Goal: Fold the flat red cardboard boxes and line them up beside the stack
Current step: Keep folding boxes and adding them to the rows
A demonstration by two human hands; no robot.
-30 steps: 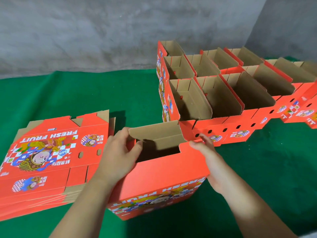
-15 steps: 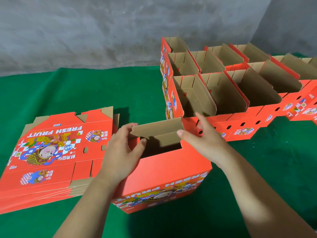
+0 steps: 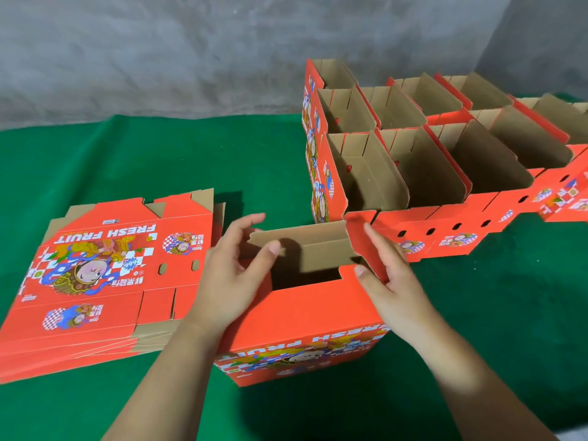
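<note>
- red box (image 3: 305,313), centre frame, on green surface (image 3: 127,160).
- left hand (image 3: 229,275) fingers (image 3: 273,249) pinch its brown flap (image 3: 311,246).
- right hand (image 3: 391,281) fingers (image 3: 378,243) clamp its red flap (image 3: 356,227).

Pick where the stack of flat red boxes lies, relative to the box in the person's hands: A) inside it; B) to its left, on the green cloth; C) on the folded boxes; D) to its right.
B: the flat stack lies on the green cloth, left of the half-folded box.
</note>
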